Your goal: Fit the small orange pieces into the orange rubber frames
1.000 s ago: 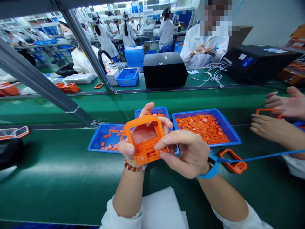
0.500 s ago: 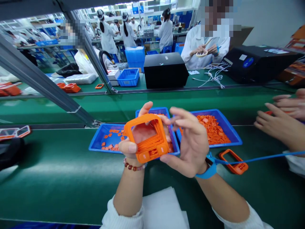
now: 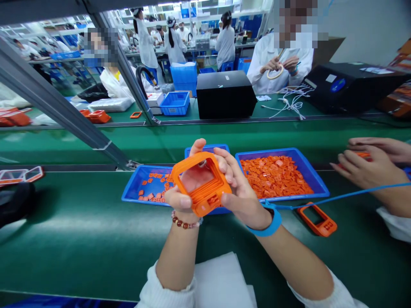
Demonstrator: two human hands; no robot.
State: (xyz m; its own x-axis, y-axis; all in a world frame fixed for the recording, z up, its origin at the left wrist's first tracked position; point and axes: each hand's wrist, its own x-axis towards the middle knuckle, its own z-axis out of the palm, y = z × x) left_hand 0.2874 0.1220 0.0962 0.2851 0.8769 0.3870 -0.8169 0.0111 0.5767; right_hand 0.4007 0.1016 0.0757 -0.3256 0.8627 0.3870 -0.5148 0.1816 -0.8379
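Note:
An orange plastic housing frame (image 3: 208,205) with a large rectangular opening is held up in front of me, tilted. My left hand (image 3: 180,197) grips its left side, thumb in front and fingers behind. On the right side, my right hand (image 3: 240,192) is closed on the frame, its thumb pressing the lower right corner by the small cut-outs. A blue wrist strap (image 3: 271,220) with a cord circles the right wrist. Behind the frame stand a blue tray (image 3: 128,192) of scattered orange pieces, another blue tray (image 3: 208,147) mostly hidden, and a blue tray (image 3: 316,184) heaped with small orange parts.
Another orange frame (image 3: 326,229) lies on the green bench to the right. A co-worker's hands (image 3: 369,164) hold something orange at the right edge. White sheets (image 3: 221,280) lie near me. A metal post (image 3: 112,147) slants across the left. A black box (image 3: 226,96) stands beyond.
My right hand has moved left and closed onto the frame's right side; before, its fingers were spread, with only the thumb near the corner. The co-worker's hands at right have shifted slightly.

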